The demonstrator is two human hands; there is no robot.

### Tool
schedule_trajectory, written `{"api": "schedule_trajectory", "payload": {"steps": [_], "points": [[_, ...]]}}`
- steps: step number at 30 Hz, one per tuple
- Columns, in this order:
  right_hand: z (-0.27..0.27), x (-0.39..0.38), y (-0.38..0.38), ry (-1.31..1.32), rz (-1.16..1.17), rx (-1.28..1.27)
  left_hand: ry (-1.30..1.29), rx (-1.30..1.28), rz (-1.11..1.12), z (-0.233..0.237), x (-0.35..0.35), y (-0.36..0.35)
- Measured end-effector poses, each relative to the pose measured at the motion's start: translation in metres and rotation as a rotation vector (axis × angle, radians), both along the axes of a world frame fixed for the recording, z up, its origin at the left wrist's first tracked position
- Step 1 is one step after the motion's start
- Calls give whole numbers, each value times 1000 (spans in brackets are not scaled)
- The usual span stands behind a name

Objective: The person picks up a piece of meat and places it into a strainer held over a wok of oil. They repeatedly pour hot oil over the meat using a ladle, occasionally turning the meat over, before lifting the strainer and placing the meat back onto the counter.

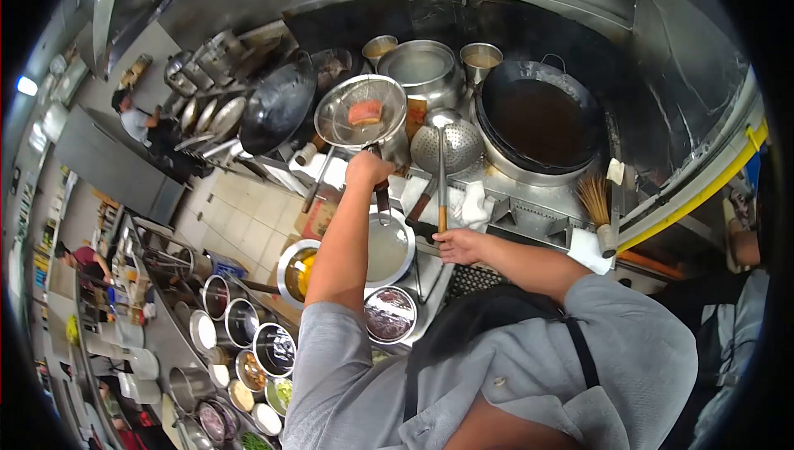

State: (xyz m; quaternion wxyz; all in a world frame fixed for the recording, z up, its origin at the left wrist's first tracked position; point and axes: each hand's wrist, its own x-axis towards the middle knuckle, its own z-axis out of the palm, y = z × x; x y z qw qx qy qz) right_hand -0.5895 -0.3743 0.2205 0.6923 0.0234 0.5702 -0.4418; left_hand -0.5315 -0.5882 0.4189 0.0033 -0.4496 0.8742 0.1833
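My left hand (370, 170) is closed around the dark handle of a round wire-mesh strainer (329, 119). In the strainer lies one reddish-pink piece of meat or fish (365, 112). A metal pot under the strainer is partly hidden. My right hand (459, 246) has its fingers curled at the wooden handle end of a ladle (442, 170). The ladle's bowl is over a large perforated skimmer (465, 152), whose own wooden handle (423, 203) slants down to the left.
A big wok of dark liquid (542, 123) sits at right, near a bamboo brush (594, 193). An empty-looking wok (279, 107) leans at left. Behind stands a lidded pot (418, 64). Several ingredient bowls (275, 349) line the lower left. Other people (136, 123) work farther off.
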Motion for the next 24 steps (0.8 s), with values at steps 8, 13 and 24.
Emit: {"api": "schedule_trajectory", "payload": {"steps": [8, 13, 24], "points": [[58, -58, -56, -230, -454, -283, 616, 1319, 418, 29, 18, -25], [97, -89, -36, 488, -407, -119, 880, 1495, 397, 0, 2, -47], [177, -216, 186, 1235, -424, -12, 900, 1401, 196, 85, -37, 86]]}}
